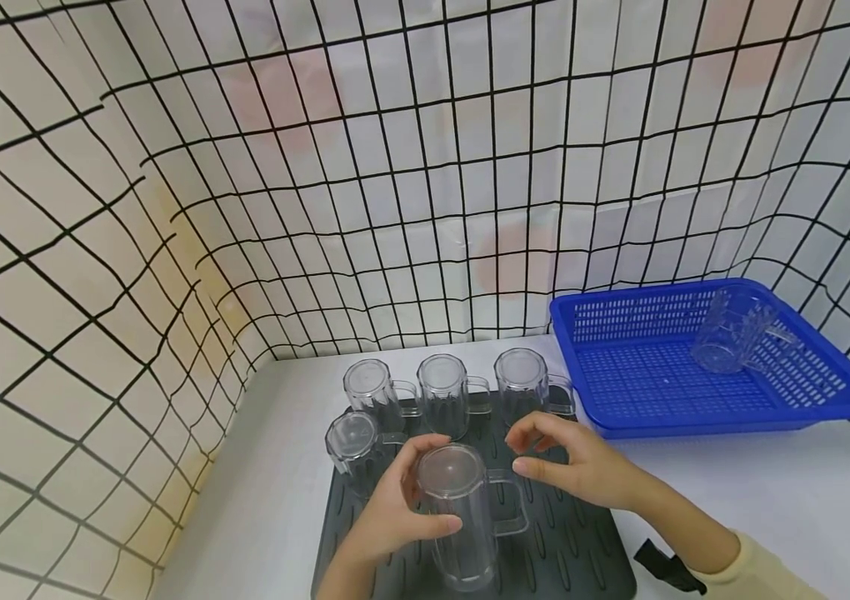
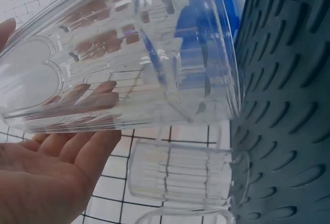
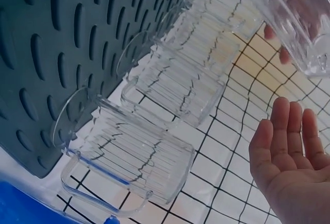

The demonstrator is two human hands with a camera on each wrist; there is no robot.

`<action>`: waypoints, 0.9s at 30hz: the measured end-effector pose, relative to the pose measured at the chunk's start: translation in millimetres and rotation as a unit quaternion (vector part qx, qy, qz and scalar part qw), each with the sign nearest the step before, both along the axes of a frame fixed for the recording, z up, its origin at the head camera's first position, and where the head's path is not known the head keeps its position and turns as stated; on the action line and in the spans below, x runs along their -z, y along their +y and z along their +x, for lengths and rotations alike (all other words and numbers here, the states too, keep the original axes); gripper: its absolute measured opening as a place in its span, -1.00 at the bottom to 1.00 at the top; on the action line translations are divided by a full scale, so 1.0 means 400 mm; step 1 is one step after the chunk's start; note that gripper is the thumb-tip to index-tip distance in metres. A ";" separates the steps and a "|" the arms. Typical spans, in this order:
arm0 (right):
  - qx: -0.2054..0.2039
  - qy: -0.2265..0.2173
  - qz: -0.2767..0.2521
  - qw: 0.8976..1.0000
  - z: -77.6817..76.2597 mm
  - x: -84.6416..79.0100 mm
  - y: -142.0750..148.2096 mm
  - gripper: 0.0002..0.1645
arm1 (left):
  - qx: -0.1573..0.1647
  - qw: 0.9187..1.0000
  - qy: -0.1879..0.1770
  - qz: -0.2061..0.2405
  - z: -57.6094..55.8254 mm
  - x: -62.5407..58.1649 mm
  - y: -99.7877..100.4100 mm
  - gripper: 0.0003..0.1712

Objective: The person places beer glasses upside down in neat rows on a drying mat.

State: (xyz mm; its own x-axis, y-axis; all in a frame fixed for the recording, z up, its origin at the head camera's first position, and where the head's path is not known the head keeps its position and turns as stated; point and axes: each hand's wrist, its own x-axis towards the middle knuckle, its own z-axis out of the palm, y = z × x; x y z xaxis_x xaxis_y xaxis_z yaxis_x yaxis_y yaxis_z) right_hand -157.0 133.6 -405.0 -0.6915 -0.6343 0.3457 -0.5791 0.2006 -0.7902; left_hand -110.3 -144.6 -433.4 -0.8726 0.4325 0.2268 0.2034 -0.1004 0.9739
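My left hand (image 1: 393,510) holds a clear glass mug (image 1: 462,537) upside down, thumb on the near side and fingers around the far side. The mug's handle points right. Its rim is down by the dark grey drying mat (image 1: 571,550); whether it touches cannot be told. Just right of the handle, my right hand (image 1: 578,462) hangs in the air with loosely bent fingers and holds nothing. Behind, several matching mugs stand inverted on the mat: a left one (image 1: 353,442) beside my left hand, and a back row with a right-hand mug (image 1: 521,379) beyond my right hand.
A blue plastic basket (image 1: 695,422) stands at the back right, with another clear mug (image 1: 721,337) tilted inside. Black wire grid panels (image 1: 425,208) rise at the back and sides. The mat lies on a white tabletop (image 1: 245,500).
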 end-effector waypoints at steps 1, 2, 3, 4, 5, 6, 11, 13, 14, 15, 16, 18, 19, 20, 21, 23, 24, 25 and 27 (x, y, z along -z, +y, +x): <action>-0.004 -0.004 -0.001 1.000 0.000 0.002 0.000 -0.77 | 0.003 1.000 0.014 0.000 -0.001 -0.002 0.000 -0.10; -0.008 -0.008 -0.002 1.000 0.000 0.004 -0.001 -0.78 | 0.008 1.000 0.030 0.000 -0.002 -0.003 0.000 -0.09; -0.012 -0.012 -0.003 1.000 0.000 0.007 -0.002 -0.78 | 0.010 0.999 0.046 0.000 -0.004 -0.003 0.000 -0.09; -0.017 -0.013 -0.004 1.000 -0.001 0.009 -0.003 -0.78 | 0.010 0.998 0.059 0.000 -0.005 -0.003 0.001 -0.08; -0.022 -0.016 -0.004 1.000 -0.001 0.013 -0.004 -0.77 | 0.010 0.997 0.073 -0.001 -0.007 -0.003 0.001 -0.08; -0.026 -0.020 -0.006 0.999 -0.002 0.016 -0.006 -0.77 | 0.009 0.996 0.085 -0.002 -0.008 -0.003 0.001 -0.07; -0.044 -0.040 -0.011 0.998 -0.007 0.038 -0.015 -0.74 | -0.005 0.994 0.108 -0.012 -0.012 -0.006 0.005 -0.07; -0.048 -0.054 -0.010 0.997 -0.008 0.049 -0.020 -0.73 | -0.009 0.994 0.110 -0.018 -0.012 -0.007 0.006 -0.07; -0.049 -0.060 -0.008 0.997 -0.009 0.054 -0.023 -0.74 | -0.011 0.994 0.111 -0.020 -0.012 -0.007 0.005 -0.07; -0.050 -0.066 -0.006 0.997 -0.010 0.060 -0.026 -0.74 | -0.013 0.993 0.113 -0.022 -0.012 -0.006 0.006 -0.06; -0.048 -0.072 -0.003 0.996 -0.010 0.065 -0.029 -0.74 | -0.015 0.993 0.114 -0.022 -0.013 -0.005 0.006 -0.06; -0.044 -0.087 0.000 0.995 -0.010 0.074 -0.036 -0.74 | -0.019 0.993 0.114 -0.023 -0.015 -0.002 0.005 -0.07; -0.043 -0.091 0.001 0.995 -0.010 0.079 -0.039 -0.75 | -0.020 0.993 0.115 -0.023 -0.016 0.000 0.005 -0.07; -0.042 -0.096 -0.001 0.995 -0.010 0.084 -0.043 -0.76 | -0.021 0.993 0.117 -0.023 -0.017 0.002 0.004 -0.07; -0.043 -0.102 -0.004 0.994 -0.009 0.087 -0.047 -0.77 | -0.023 0.993 0.116 -0.025 -0.018 0.004 0.003 -0.07; -0.052 -0.109 -0.015 0.993 -0.009 0.095 -0.054 -0.79 | -0.025 0.993 0.108 -0.030 -0.020 0.007 0.001 -0.06; -0.059 -0.111 -0.022 0.992 -0.009 0.098 -0.057 -0.80 | -0.026 0.994 0.104 -0.033 -0.021 0.008 0.000 -0.05; -0.064 -0.111 -0.027 0.991 -0.009 0.101 -0.060 -0.81 | -0.025 0.994 0.099 -0.034 -0.022 0.009 0.000 -0.05; -0.070 -0.111 -0.033 0.991 -0.009 0.105 -0.065 -0.82 | -0.022 0.995 0.088 -0.037 -0.026 0.012 -0.002 -0.03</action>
State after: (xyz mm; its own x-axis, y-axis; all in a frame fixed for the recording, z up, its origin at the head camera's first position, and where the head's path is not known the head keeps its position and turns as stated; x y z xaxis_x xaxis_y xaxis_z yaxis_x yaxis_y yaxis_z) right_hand -160.5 107.5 -447.2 -0.6623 -0.7104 0.2381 -0.4073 0.0746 -0.9103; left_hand -120.8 -145.4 -438.3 -0.8404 0.4162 0.3471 0.3747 -0.0165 0.9270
